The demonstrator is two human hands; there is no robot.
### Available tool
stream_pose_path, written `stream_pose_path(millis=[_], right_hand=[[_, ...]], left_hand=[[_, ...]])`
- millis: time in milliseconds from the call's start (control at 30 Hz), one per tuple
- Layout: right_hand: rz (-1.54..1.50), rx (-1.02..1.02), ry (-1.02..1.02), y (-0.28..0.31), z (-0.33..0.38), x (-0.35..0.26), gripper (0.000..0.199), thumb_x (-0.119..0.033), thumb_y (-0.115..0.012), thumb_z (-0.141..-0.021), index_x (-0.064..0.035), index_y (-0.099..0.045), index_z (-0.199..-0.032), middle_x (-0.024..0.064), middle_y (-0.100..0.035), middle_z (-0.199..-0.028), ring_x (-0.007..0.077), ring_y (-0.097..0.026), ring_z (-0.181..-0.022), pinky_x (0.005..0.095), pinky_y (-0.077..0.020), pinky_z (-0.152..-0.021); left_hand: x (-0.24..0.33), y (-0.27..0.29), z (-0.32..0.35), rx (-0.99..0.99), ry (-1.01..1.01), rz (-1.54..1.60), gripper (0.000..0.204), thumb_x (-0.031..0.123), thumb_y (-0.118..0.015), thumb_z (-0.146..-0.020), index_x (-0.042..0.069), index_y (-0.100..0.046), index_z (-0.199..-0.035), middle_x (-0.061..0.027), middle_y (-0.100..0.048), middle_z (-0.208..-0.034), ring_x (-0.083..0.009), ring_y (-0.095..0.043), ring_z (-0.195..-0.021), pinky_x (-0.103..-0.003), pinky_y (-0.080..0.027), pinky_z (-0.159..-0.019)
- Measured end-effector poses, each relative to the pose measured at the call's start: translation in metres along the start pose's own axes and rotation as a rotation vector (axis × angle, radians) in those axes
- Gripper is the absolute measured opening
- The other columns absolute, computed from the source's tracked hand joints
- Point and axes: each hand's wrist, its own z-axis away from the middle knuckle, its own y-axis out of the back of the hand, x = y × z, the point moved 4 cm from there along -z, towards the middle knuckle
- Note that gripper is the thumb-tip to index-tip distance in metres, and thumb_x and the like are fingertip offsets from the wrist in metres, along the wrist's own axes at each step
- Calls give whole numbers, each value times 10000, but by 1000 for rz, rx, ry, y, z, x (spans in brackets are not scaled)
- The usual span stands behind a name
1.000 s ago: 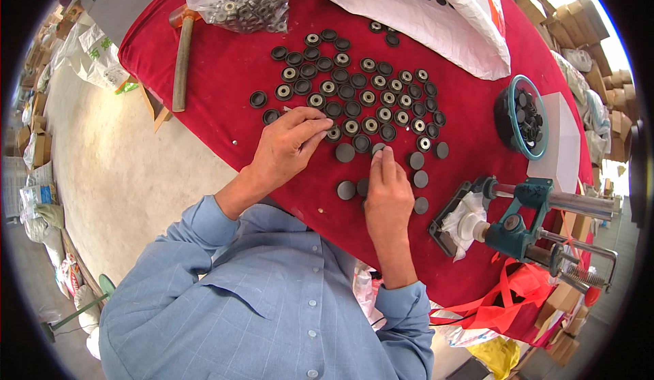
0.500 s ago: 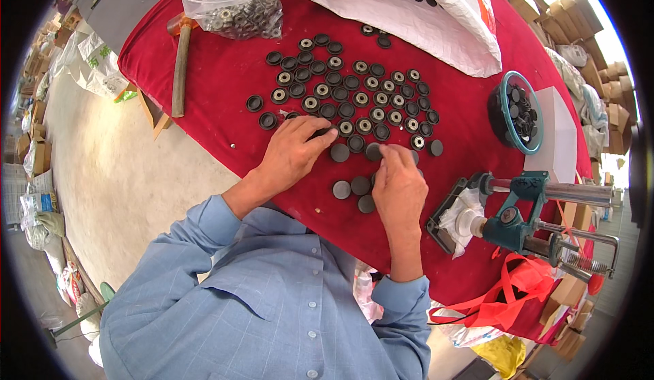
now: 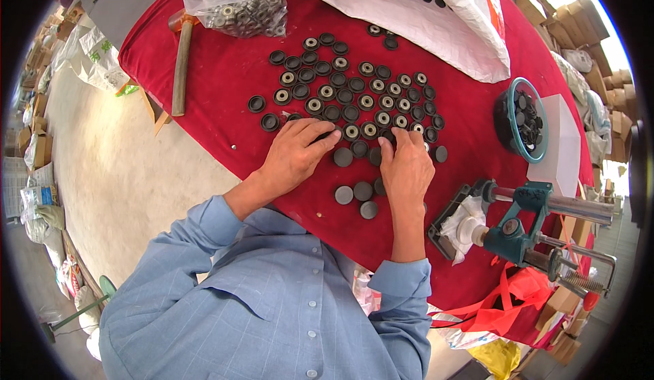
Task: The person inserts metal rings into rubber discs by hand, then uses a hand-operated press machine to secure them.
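Many small black rings, such as this open ring (image 3: 350, 113), lie on the red cloth (image 3: 238, 73). Several have a metal bearing (image 3: 314, 105) seated in the middle. My left hand (image 3: 294, 149) is at the near left edge of the group, thumb and fingers closed around a dark cap (image 3: 328, 133), mostly hidden. My right hand (image 3: 407, 167) reaches to the near edge of the rings, its thumb and forefinger closing on a black ring (image 3: 387, 135). Flat black caps (image 3: 343, 157) lie between the hands, with several more caps (image 3: 363, 190) nearer me.
A hammer (image 3: 181, 66) and a clear bag of bearings (image 3: 238, 8) lie at the far left. A white sack (image 3: 409, 32) holding black parts lies at the back. On the right are a blue-rimmed bowl (image 3: 499, 131), a white box (image 3: 562, 141) and a green hand press (image 3: 524, 220).
My right hand has moved away from me, from the flat caps to the near edge of the rings. My left hand stays almost in place. The whole view has shifted slightly.
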Motion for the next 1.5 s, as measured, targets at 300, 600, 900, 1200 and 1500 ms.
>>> stream_pose_path(millis=[300, 600, 900, 1200, 1500], right_hand=[[-201, -71, -100, -3, -9, 6, 287, -190, -848, -898, -49, -710, -1106, 142, -709, -1065, 346, -739, -897, 459, -588, -762], [-440, 167, -233, 43, -3, 60, 233, -35, -787, -916, -15, -752, -1145, 113, -696, -939, 208, -698, -761, 353, -580, -693], [-442, 167, -241, 54, 11, 71, 208, -17, -771, -919, -7, -760, -1126, 89, -682, -903, 173, -659, -741, 326, -553, -685], [-454, 182, -265, 58, 14, 73, 204, -25, -770, -924, -17, -765, -1129, 86, -693, -915, 172, -669, -750, 320, -553, -680], [-460, 189, -230, 56, 18, 72, 214, -17, -766, -920, -23, -765, -1133, 88, -701, -930, 178, -683, -760, 322, -562, -688]], left_hand=[[-4, -1, 2, 12, 38, 36, 399, 3, -773, -843, 72, -751, -1235, -96, -702, -1294, -312, -666, -1163, -441, -549, -937], [-11, -2, -1, 94, 151, 139, 344, -10, -781, -877, 73, -757, -1210, -92, -736, -1219, -313, -693, -1101, -423, -561, -902], [-8, -2, -2, 44, 102, 51, 364, -22, -779, -864, 66, -751, -1216, -97, -727, -1251, -316, -678, -1110, -428, -559, -913], [5, 3, -6, -12, -18, 45, 464, 20, -790, -829, 106, -725, -1280, -69, -707, -1317, -292, -644, -1186, -432, -497, -966], [5, 1, -8, -96, -59, 117, 366, 80, -810, -874, 109, -753, -1234, -27, -748, -1224, -253, -650, -1141, -400, -480, -913]])
